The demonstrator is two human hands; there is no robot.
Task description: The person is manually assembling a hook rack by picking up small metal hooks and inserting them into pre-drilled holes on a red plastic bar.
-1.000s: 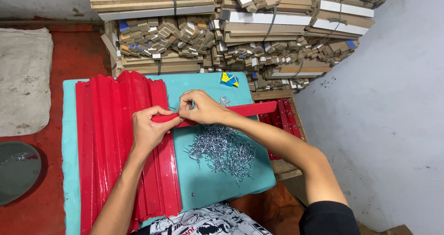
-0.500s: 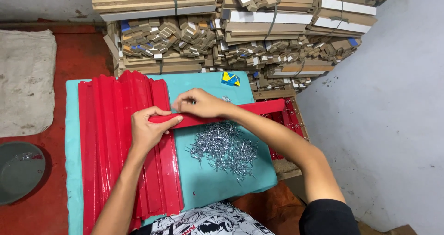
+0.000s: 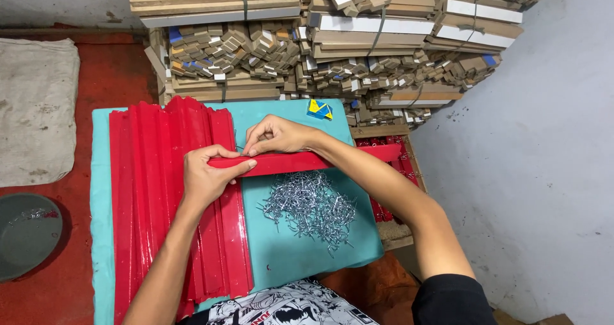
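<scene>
Left hand (image 3: 208, 178) clamps red strip (image 3: 307, 162), lying crosswise on teal board (image 3: 300, 254) | right hand (image 3: 275, 136) now at strip's top edge, fingertips pinched narrow, on a small metal clip | clip pile (image 3: 310, 206) unmoved | fitting underway, probably.
</scene>
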